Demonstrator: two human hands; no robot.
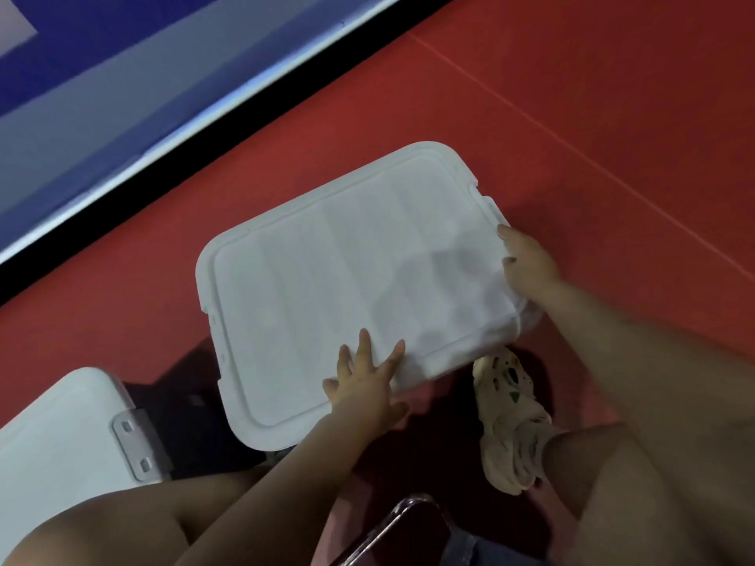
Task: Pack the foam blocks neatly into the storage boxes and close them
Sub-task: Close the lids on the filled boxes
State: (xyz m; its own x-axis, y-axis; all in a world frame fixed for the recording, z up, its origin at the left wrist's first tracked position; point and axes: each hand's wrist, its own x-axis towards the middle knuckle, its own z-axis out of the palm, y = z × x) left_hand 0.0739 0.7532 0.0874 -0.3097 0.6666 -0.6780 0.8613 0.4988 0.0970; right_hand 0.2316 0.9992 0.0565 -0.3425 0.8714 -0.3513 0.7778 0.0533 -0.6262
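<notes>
A white storage box with its ribbed lid (pixel 327 279) on top stands on the red floor in front of me. My left hand (pixel 365 379) lies flat on the lid's near edge, fingers spread and straight, pressing down. At the lid's right end, by the clip, my right hand (pixel 527 259) rests with fingers curled over the edge. No foam blocks show; the box's inside is hidden under the lid.
A second white box (pixel 57 435) with a grey latch (pixel 137 443) sits at the lower left. My sandalled foot (pixel 510 418) is just below the first box. A blue-and-white wall panel (pixel 122 96) with a black base runs along the upper left. Red floor (pixel 572 116) stretches right.
</notes>
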